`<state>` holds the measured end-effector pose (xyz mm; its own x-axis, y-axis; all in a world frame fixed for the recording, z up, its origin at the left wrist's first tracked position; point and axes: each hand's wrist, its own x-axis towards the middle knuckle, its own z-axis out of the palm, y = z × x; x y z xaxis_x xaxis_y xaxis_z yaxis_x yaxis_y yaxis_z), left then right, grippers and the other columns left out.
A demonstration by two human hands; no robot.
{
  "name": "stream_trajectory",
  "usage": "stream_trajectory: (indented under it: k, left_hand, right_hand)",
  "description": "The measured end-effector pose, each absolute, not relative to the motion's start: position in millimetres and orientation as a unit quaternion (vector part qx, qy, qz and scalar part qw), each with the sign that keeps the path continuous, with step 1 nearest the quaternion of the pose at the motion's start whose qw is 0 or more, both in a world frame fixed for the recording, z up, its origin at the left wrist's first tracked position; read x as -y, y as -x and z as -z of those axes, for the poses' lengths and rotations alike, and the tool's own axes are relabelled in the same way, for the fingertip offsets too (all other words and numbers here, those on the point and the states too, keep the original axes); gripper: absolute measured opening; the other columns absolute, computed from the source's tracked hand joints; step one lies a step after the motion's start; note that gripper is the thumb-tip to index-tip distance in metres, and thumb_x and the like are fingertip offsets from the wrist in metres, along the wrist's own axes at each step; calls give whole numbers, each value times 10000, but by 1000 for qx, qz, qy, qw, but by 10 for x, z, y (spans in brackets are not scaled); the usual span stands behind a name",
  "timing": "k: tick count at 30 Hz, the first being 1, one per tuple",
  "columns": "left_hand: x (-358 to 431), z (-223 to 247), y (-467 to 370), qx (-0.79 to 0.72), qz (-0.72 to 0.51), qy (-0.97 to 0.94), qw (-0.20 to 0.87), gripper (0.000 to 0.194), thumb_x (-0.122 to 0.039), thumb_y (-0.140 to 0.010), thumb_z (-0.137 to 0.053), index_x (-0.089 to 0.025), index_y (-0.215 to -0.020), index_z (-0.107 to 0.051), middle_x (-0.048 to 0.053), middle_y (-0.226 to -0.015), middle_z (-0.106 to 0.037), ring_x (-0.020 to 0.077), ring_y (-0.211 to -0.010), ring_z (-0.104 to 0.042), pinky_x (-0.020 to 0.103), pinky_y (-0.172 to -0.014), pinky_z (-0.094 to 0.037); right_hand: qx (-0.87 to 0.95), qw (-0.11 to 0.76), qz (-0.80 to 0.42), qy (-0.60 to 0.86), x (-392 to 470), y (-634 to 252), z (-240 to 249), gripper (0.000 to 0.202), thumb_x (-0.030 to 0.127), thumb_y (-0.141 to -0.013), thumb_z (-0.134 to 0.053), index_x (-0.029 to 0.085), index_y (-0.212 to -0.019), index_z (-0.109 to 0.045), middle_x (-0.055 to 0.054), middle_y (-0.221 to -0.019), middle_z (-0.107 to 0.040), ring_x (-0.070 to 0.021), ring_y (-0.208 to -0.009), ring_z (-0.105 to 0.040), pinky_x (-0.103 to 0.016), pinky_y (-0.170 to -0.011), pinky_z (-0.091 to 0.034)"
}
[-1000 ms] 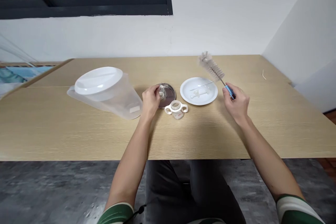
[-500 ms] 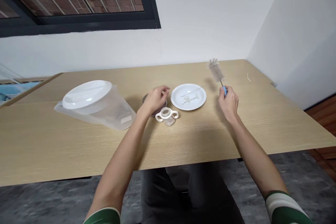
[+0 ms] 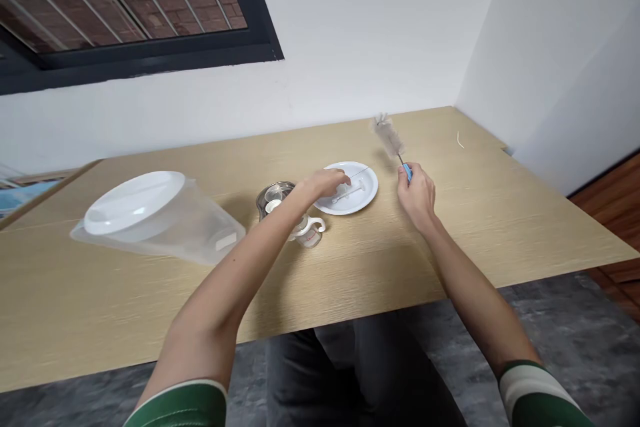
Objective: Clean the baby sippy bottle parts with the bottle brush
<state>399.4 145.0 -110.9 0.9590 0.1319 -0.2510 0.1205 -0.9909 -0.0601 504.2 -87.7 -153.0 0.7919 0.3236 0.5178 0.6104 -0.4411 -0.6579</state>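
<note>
My right hand [image 3: 418, 195] is wrapped round the blue handle of a bottle brush [image 3: 389, 137], whose pale bristles point up and away. My left hand [image 3: 327, 183] reaches over the left side of a white plate [image 3: 369, 203], its fingers bent down and seemingly apart. Close to those fingertips, a translucent plastic piece [image 3: 349, 193] and a thin straw-like brush [image 3: 361, 173] lie on the plate. Whether the fingers touch anything there is hard to see. Below my left forearm stands a small clear bottle with white handles [image 3: 310, 237], partly covered.
A metal bowl [image 3: 259, 203] with small round parts in it sits left of the plate, partly behind my left arm. A large translucent pitcher with a white lid [image 3: 165, 220] lies tilted at the left. A thin white strip [image 3: 460, 140] rests at the far right of the table.
My left hand has moved right, from above the metal bowl to the plate, uncovering the bowl's contents. My right hand still holds the bottle brush. The view has shifted slightly.
</note>
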Motion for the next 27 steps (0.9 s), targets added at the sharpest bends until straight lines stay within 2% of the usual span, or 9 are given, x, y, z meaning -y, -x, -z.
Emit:
stream_trajectory:
  k: [7, 12, 18, 22, 27]
  left_hand:
    - [-1534, 1203, -4054, 83, -138, 986, 37, 527, -121, -781, -597, -306, -1265, -691, 43, -1305, -682, 246, -1154, -645, 269, -896, -468]
    - [-1484, 1165, -4025, 80, -159, 984, 28, 617, -108, -793, -575, -339, -1363, -626, 48, -1294, -685, 242, -1118, -656, 262, -848, -465]
    - [-1409, 1152, -4026, 48, -138, 989, 29, 452, -103, -825, -583, -302, -1206, -723, 76, -1219, -709, 246, -1124, -661, 278, -902, -453]
    - [-1431, 1145, -4035, 69, -143, 986, 48, 443, -74, -811, -548, -272, -1163, -731, 77, -1172, -718, 236, -1108, -662, 280, -884, -464]
    - [-1535, 1002, -3967, 97, -111, 989, 9, 466, -126, -737, -673, -236, -1189, -702, 91, -1245, -687, 271, -1105, -662, 290, -850, -482]
  right_hand:
    - [285, 455, 150, 830, 881, -5021, 1511, 408, 450, -1000, -371, 166, -1110, -642, -161, -1027, -717, -294, -920, -657, -402, -813, -470]
    - [286, 456, 152, 829, 878, -5029, 1515, 407, 450, -996, -379, 165, -1103, -649, -160, -1015, -722, -296, -916, -658, -401, -803, -474]
    - [288, 451, 155, 830, 882, -5022, 1508, 392, 435, -993, -393, 167, -1088, -662, -149, -1001, -728, -288, -898, -657, -397, -788, -474]
    - [292, 452, 156, 828, 885, -5023, 1515, 415, 454, -1003, -367, 167, -1087, -655, -149, -1002, -724, -289, -898, -659, -400, -793, -475]
    - [294, 449, 161, 828, 883, -5030, 1529, 428, 478, -1005, -372, 174, -1070, -665, -138, -975, -728, -282, -890, -657, -385, -777, -477]
